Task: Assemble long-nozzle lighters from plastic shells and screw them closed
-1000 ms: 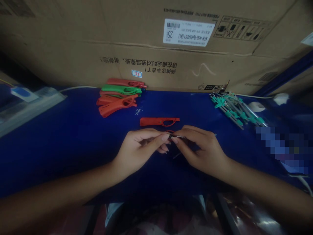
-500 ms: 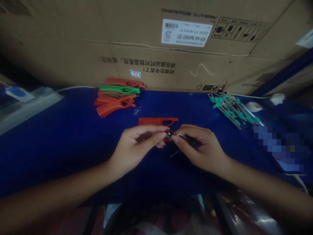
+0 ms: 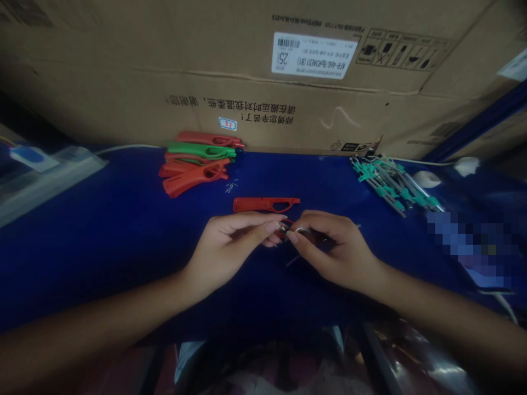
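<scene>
Red plastic piece pinched between left hand and right hand

Both hands are closed, meeting over the desk's middle, the left fingertips and right fingertips pressed together on the piece. Most of it is hidden by the fingers, so its shape and the way it points cannot be made out. A bright curved wire shows at its right side, running into the right hand's grip. A thin grey rod slants beneath the right hand, from near left to far right.

Just beyond the hands, a long red plastic housing lies flat, its length running left to right. Farther left sit a pile of red and green plastic handles and a few tiny metal pins. A bundle of teal-and-grey parts lies at far right. A cardboard carton stands along the far edge of the blue desk. Open blue surface stretches left of the hands and along the near edge.
</scene>
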Motion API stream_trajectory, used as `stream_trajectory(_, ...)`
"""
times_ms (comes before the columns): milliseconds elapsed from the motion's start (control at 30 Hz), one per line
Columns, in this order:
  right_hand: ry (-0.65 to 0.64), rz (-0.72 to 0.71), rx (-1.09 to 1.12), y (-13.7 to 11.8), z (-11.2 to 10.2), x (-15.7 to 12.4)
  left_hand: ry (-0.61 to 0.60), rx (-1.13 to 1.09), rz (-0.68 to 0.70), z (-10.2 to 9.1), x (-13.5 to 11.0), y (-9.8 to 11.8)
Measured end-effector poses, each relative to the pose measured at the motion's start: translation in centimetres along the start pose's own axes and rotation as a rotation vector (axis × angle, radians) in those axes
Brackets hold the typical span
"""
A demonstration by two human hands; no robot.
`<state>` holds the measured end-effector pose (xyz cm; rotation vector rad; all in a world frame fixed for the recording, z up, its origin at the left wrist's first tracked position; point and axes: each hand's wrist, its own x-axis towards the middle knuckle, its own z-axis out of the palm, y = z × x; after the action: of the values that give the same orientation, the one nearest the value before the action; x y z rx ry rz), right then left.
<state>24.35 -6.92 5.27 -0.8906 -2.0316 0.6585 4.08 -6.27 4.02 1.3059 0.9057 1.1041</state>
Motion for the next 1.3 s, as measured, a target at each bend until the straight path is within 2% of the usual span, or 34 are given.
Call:
stream_trajectory(333,-0.001,-0.019,-0.017,0.14,0.09,0.0,0.0,0.035,0.01,0.02,-0.32,0.17)
stream_trajectory(767,0.021,-0.132,-0.154,0.26,0.05,-0.39,0.029,-0.009,0.011,0.38,-0.43,0.23)
stream_trajectory(1300,-0.136,-0.174,-0.171,0.19,-0.35,-0.24,0.071,-0.075,-0.01,0.36,-0.42,0.27)
